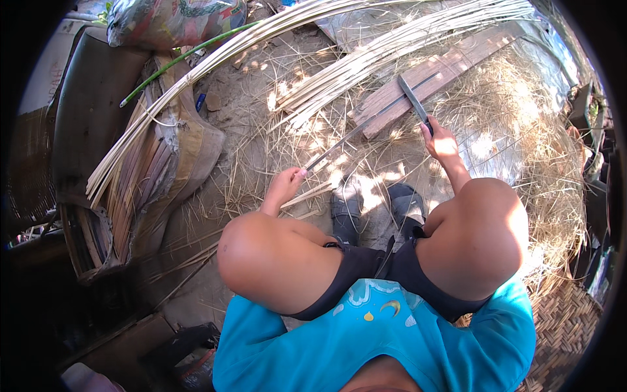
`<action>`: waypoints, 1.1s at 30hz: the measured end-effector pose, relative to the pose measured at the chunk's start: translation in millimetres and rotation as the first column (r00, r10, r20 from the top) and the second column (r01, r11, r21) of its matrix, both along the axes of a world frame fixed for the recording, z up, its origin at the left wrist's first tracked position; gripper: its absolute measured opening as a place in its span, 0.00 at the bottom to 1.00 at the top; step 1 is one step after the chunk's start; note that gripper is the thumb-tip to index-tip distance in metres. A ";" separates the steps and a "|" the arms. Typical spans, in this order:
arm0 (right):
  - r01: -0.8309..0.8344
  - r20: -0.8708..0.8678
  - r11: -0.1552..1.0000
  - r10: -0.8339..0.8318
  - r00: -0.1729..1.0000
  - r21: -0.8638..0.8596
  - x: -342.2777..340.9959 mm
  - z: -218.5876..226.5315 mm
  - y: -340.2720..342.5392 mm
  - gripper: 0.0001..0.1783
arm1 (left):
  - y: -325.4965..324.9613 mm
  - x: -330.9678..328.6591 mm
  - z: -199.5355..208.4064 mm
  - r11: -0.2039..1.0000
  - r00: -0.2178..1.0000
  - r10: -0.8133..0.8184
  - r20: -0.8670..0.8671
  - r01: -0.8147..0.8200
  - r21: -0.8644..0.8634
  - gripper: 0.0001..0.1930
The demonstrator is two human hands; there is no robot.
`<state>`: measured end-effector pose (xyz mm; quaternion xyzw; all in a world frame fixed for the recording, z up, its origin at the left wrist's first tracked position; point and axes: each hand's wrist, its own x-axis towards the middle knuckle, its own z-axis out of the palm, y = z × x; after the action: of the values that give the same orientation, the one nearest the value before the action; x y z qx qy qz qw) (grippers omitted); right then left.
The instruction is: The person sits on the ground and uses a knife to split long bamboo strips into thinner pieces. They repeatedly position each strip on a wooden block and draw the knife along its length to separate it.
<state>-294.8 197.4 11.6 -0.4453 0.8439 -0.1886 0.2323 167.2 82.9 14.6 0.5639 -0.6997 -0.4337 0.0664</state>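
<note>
My left hand is closed on the near end of a long thin strip, which looks like split bamboo or cane. From there the strip runs up and right, onto a wooden plank on the ground. My right hand grips the dark handle of a knife. The blade points away from me, lying across or just above the strip over the plank; whether they touch I cannot tell. Beyond the plank lies a bundle of pale, thin strips.
Shavings litter the ground around the plank. At the left, more long pale strips and a green stalk lean over a torn sack full of slats. A stuffed plastic bag sits far left; a woven mat lies near right.
</note>
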 end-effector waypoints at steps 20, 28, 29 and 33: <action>0.220 0.251 0.975 -0.205 0.946 -0.032 -33.0 -31.5 10.4 0.32 | -198.0 -21.9 118.6 0.719 0.384 -0.500 0.776 0.684 0.125 0.28; 0.233 0.311 0.971 -0.205 0.928 -0.056 -6.6 -46.8 12.1 0.31 | -310.8 -303.3 -12.8 0.790 0.732 -0.446 0.515 0.592 -0.157 0.16; 0.244 0.403 0.969 -0.234 0.885 0.028 -3.2 -27.0 5.8 0.30 | -310.8 -316.8 -40.1 0.852 0.807 -0.348 0.478 0.484 -0.197 0.15; 0.177 0.379 0.982 -0.141 0.915 -0.062 -5.7 -28.1 14.1 0.29 | -295.6 -367.9 -123.8 0.899 0.907 -0.094 0.412 0.255 -0.357 0.13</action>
<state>-300.6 211.5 -16.5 -0.3416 0.8081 -0.3276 0.3507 -200.7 -212.7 -109.2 0.5455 -0.8216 -0.1655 0.0027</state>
